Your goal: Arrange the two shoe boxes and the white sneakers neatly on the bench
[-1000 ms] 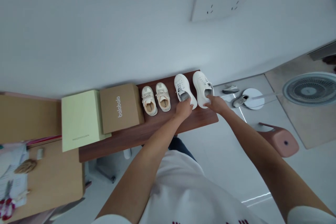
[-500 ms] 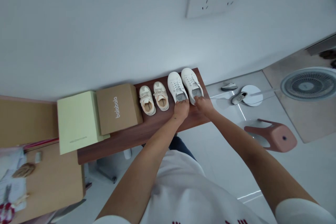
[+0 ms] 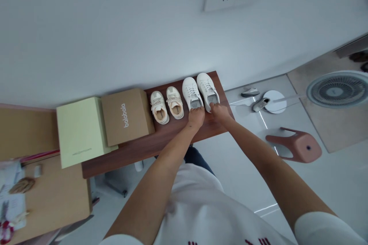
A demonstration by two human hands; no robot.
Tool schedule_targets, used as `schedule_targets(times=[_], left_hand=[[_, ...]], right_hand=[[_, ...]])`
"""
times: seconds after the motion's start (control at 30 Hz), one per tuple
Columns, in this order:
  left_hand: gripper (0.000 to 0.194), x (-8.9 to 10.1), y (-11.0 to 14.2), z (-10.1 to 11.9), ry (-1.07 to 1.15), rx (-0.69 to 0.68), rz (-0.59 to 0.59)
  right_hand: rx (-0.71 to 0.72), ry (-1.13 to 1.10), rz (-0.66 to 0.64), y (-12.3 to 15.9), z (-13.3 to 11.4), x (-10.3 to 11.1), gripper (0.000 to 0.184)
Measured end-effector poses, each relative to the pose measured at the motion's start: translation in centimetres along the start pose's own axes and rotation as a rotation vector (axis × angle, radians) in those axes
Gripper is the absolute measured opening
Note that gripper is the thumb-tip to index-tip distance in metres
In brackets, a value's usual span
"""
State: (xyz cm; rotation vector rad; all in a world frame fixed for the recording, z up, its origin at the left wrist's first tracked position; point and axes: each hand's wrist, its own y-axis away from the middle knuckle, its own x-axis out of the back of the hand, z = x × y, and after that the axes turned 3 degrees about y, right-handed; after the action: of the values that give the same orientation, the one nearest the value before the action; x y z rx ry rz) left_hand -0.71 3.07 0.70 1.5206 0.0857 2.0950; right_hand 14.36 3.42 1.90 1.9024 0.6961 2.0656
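- Two white shoes are occupying the hands: the left white shoe (image 3: 190, 89) is standing just beside the right white shoe (image 3: 205, 84).
- Both are resting upright, soles down, near the end of a reddish-brown tabletop (image 3: 178, 133), their rounded toes pointing towards the pale wall (image 3: 115, 34).
- Their uppers are looking smooth and plain, with white laces crossing in short rows over the tongue.
- Each opening is showing a grey insole marked with darker print, too small to read.
- The left hand (image 3: 196, 117) is holding the left white shoe at the heel, its fingers curling in close and covering the back edge.
- The right hand (image 3: 220, 112) is holding the right white shoe the same way, its fingertips reaching the heel opening.
- To the left, a first cream shoe (image 3: 157, 101) and a second cream shoe (image 3: 173, 96) are sitting as a smaller pair, showing tan linings and grey toe patches.
- Beyond them, a brown box (image 3: 128, 122) lettered "balabala" is lying beside a pale green box (image 3: 79, 130), which is overhanging the tabletop's near edge.
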Motion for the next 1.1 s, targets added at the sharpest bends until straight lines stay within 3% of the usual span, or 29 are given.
schedule_targets(times=[0.67,0.8,0.93,1.03,1.1], left_hand=[[0.031,1.4,0.0,0.3,-0.031,0.016,-0.015],[0.027,2.7,1.0,0.4,-0.045,-0.04,0.057],[0.034,5.8,2.4,0.7,-0.03,-0.143,0.152],[0.036,8.6,5.0,0.1,0.031,-0.205,0.243],[0.032,9.6,8.2,-1.1,0.094,-0.197,0.298]], right_hand=[[-0.071,0.004,0.013,-0.1,-1.3,0.9,0.021],[-0.053,-0.014,0.12,0.5,-1.7,1.9,0.018],[-0.047,-0.077,0.302,1.9,-2.7,3.9,0.022],[-0.044,-0.184,0.472,3.9,-3.9,5.4,0.025],[-0.033,-0.273,0.574,5.8,-5.1,5.7,0.028]])
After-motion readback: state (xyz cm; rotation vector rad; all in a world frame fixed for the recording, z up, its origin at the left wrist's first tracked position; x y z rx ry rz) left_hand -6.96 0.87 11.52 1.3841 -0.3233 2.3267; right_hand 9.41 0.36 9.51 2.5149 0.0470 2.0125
